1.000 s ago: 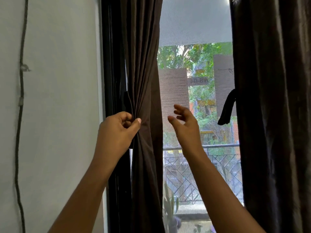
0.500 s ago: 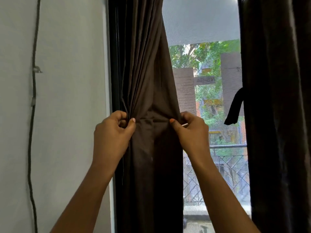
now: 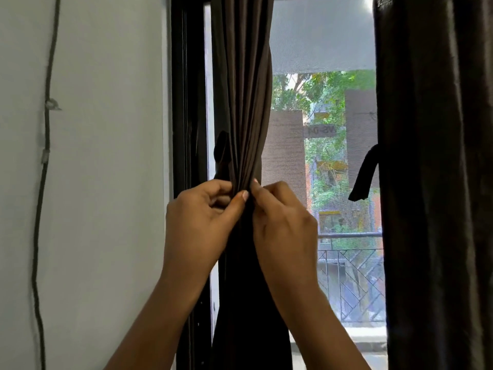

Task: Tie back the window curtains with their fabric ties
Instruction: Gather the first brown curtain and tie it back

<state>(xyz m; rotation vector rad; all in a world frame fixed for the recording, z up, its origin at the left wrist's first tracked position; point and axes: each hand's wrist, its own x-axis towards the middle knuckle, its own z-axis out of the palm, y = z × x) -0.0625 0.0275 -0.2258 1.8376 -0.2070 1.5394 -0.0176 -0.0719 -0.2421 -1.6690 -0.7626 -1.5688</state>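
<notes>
We are working on the first of two curtains, and neither looks tied back yet. Starting at the left, a cable [image 3: 45,161] is running down the wall [image 3: 106,156], and beside it the window frame [image 3: 186,129] is standing dark against the glass. The left curtain [image 3: 242,102] is hanging just inside that frame, and we are bunching it into a narrow bundle at mid-height: our left hand [image 3: 202,225] is closing around the folds from the left, thumb pressing on the front, while our right hand [image 3: 282,222] is pinching the same folds from the right, fingertips meeting the thumb. A dark loop [image 3: 221,153] is showing behind the bundle, probably this curtain's tie, though we cannot tell for sure, and it is not yet wrapped around the cloth. Farther right, past the open pane, the second tie [image 3: 364,177] is dangling loose off the edge of the right curtain [image 3: 432,182], which is hanging full and ungathered. So we are counting two curtains, two ties at most, two hands, with both wraps left to do.
</notes>
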